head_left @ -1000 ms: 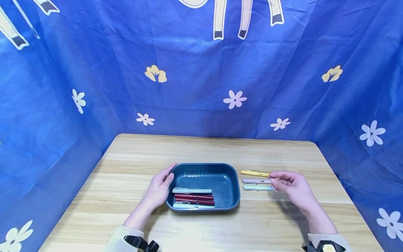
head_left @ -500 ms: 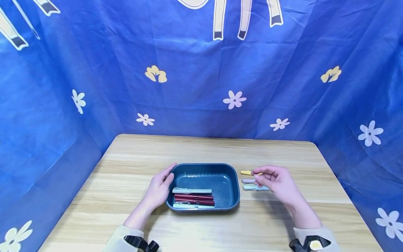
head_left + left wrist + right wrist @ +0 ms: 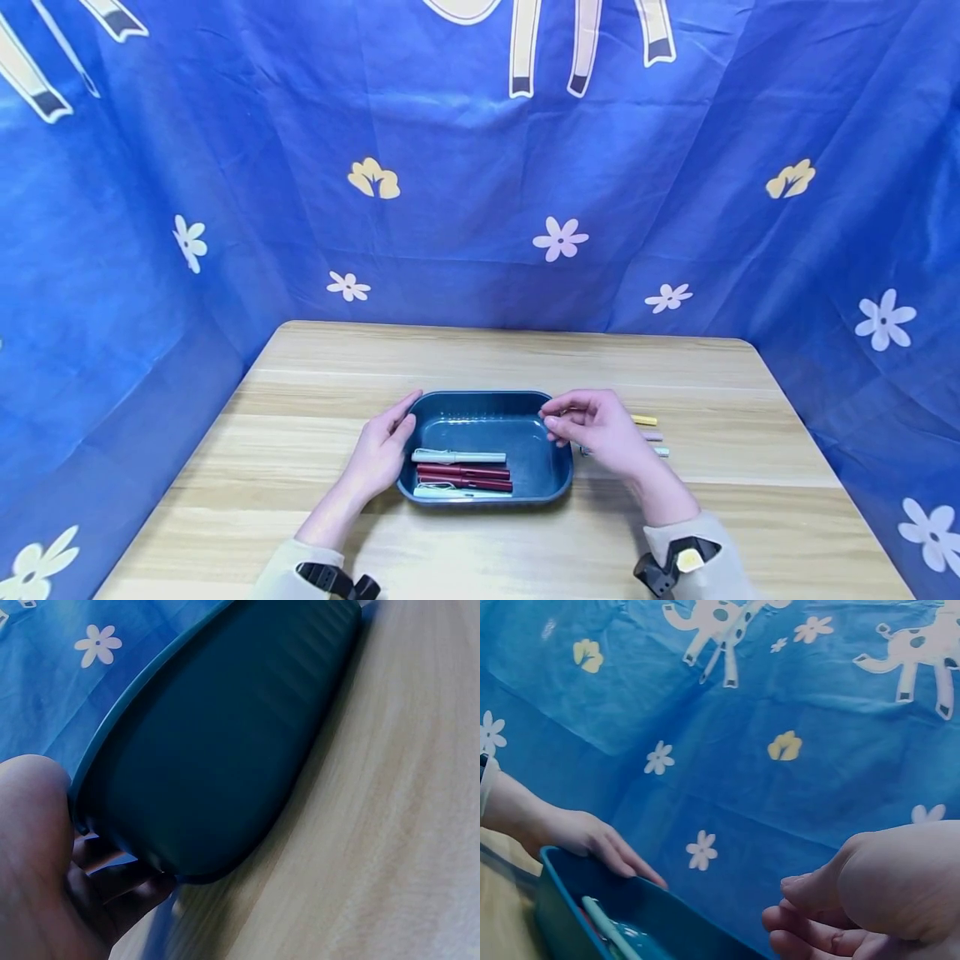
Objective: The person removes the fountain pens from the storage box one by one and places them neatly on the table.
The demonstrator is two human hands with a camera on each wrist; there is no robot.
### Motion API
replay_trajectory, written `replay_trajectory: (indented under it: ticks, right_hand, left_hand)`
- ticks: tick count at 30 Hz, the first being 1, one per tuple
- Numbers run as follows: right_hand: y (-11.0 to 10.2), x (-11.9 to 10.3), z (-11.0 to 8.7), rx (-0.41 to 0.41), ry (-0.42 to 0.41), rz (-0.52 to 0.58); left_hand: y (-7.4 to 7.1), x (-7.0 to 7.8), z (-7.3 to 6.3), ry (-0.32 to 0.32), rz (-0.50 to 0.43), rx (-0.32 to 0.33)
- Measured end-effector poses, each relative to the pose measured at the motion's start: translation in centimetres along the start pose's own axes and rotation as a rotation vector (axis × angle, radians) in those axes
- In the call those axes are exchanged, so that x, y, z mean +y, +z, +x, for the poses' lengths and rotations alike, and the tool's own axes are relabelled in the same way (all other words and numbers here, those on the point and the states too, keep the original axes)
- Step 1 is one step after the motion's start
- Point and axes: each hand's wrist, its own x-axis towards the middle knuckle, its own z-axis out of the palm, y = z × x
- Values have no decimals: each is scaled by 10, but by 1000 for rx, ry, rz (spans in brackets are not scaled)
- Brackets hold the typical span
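Observation:
A dark teal rectangular tray [image 3: 487, 500] sits on the table. My left hand [image 3: 381, 450] grips its left wall, thumb over the rim and fingers along the outside, as the left wrist view also shows. Inside lie a pale blue pen [image 3: 459, 457], two dark red pens [image 3: 465, 472] and a whitish mint pen [image 3: 462, 492], side by side. My right hand [image 3: 596, 427] hovers at the tray's right rim, fingers loosely curled and nothing held. Beyond it the ends of a yellow pen [image 3: 644, 421], a lilac pen [image 3: 652, 436] and a pale mint pen [image 3: 662, 452] show, partly hidden by the hand.
The light wooden table [image 3: 315, 367] has rounded far corners. Blue patterned cloth [image 3: 465, 200] hangs behind it and along both sides.
My right hand has moved left from over the loose pens to the tray's right rim, uncovering their right ends. The left hand and the tray have stayed in place.

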Motion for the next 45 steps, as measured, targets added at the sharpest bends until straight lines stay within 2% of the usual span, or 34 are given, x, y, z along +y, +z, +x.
replay_trajectory:
  ticks: [6, 12, 18, 29, 45]
  right_hand:
    - [23, 10, 14, -71, 16, 3]
    - [44, 20, 24, -124, 2, -75]
    - [59, 28, 31, -136, 20, -153]
    - [74, 30, 39, -126, 123, -299]
    - [81, 35, 39, -146, 114, -526]
  left_hand:
    - [0, -2, 0, -1, 4, 3]
    - [0, -2, 0, -12, 1, 1]
    - [1, -1, 0, -10, 0, 5]
    - [0, -2, 0, -7, -1, 4]
    - [0, -3, 0, -4, 1, 6]
